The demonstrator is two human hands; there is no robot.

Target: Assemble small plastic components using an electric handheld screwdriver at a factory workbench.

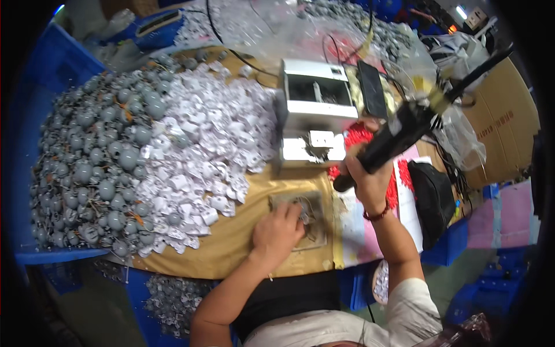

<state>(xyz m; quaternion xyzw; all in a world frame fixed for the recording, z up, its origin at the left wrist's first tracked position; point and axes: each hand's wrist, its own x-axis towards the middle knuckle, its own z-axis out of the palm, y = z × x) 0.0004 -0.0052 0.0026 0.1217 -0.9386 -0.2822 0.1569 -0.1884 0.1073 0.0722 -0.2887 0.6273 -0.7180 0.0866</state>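
Observation:
My right hand [370,184] is wrapped round a black electric screwdriver [399,136]. The tool is raised and slanted, its far end pointing up and to the right. Lower down, my left hand [278,232] rests at a flat metal fixture plate [318,236] on the table. Its bent fingers press on a small grey part [303,213] with a thin wire, at the upper middle of the plate. The fingers partly hide this part, so its exact kind does not show.
Round grey parts [107,168] and white plastic pieces [199,144] are heaped on the left. A pale box-shaped machine [319,107] stands beyond the plate, with small red parts [359,136] beside it. Rightward are a phone [373,92], a black pouch [432,199] and a cardboard box [502,124].

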